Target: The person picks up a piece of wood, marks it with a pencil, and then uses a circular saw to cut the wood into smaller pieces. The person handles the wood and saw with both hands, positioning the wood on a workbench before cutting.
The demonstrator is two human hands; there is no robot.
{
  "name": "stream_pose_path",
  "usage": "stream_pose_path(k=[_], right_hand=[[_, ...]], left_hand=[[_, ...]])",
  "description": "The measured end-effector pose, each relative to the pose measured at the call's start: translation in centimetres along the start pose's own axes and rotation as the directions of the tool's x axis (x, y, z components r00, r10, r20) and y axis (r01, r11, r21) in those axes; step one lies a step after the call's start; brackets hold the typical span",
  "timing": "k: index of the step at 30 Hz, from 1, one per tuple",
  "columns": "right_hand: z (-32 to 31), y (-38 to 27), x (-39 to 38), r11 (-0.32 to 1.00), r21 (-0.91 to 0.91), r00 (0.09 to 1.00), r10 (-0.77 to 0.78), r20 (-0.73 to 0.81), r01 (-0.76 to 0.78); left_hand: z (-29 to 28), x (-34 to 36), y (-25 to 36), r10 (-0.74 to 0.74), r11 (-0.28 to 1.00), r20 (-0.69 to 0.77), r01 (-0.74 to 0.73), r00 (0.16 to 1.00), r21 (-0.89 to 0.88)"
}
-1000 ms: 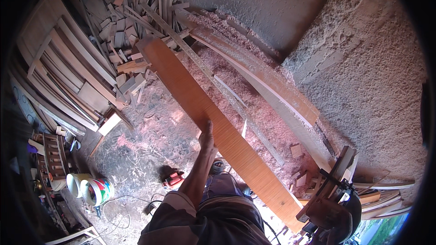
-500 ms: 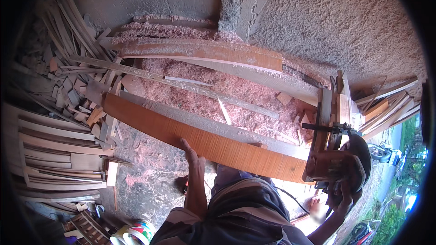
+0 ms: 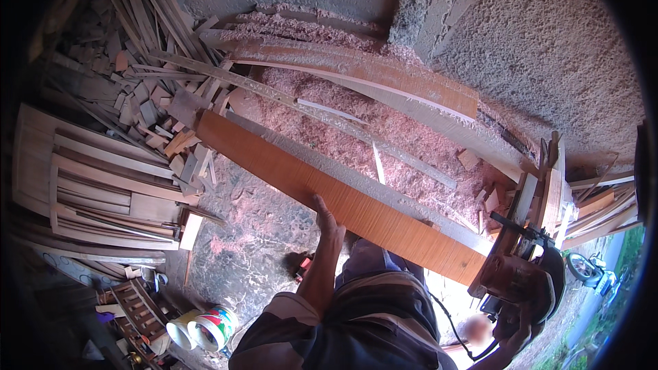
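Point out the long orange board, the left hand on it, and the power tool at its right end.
long orange board (image 3: 288, 171): head view, on its flat top face.
left hand (image 3: 325, 218): head view, back of the hand at the board's near edge.
power tool (image 3: 524, 281): head view, on its body.

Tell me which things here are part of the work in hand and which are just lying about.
In use:
long reddish-brown wooden plank, steadied by the left hand
power tool with a round guard at the plank's near end; the right hand is at it, its grip unclear

Lying about:
stacked wooden slats
scattered wood offcuts
pinkish sawdust heap
two small paint tins
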State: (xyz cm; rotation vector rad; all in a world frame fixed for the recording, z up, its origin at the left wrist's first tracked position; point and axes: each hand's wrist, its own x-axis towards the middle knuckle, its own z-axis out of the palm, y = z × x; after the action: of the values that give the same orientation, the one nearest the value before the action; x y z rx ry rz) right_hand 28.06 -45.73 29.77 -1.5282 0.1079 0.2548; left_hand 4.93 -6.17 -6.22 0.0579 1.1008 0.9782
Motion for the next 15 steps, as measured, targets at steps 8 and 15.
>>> stream_pose_path(k=[8,15], right_hand=[[0.0,0.2,-2.3,0.997,0.067,0.995,0.017,0.096,-0.024],[-0.8,0.8,1.9,0.993,-0.110,0.999,-0.038,0.000,0.038]], left_hand=[[1.0,-0.7,3.0,-0.014,1.000,-0.012,0.015,1.000,0.023],[1.7,1.7,1.4,0.011,0.996,0.095,-0.019,0.995,0.091]])
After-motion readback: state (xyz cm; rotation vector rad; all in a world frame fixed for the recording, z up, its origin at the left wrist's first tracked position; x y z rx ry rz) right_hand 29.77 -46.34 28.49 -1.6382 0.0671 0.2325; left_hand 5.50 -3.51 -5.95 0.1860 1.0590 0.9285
